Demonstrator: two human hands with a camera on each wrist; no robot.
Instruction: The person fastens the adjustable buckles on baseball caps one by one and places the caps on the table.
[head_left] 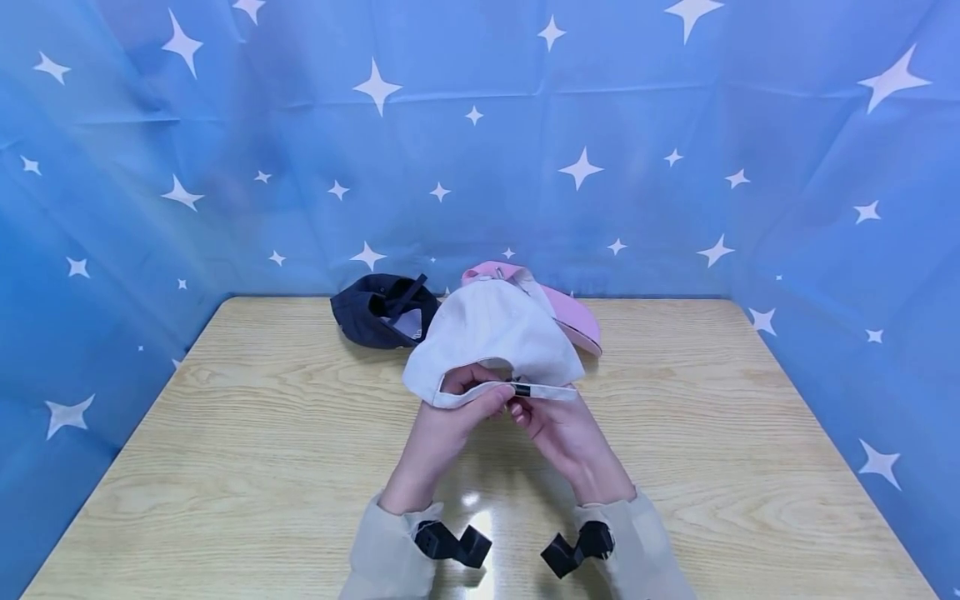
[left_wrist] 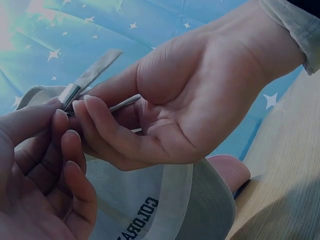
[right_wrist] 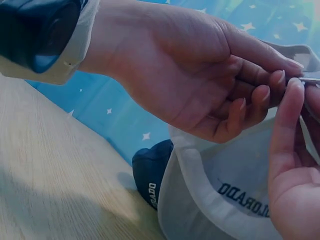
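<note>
A white baseball cap is held up over the table, its back opening and adjustment strap facing me. My left hand pinches the strap beside its buckle, thumb on top and other fingers inside the opening. From the other side, my right hand has its fingertips on the strap just by the buckle. In the left wrist view the buckle looks metallic, and a loose strap end sticks out past it. Dark lettering runs along the cap's inside. Fingers partly hide the strap.
A navy cap lies at the back of the table, left of the white one. Partly hidden behind the white cap is a pink cap. A blue curtain with white stars surrounds the wooden table.
</note>
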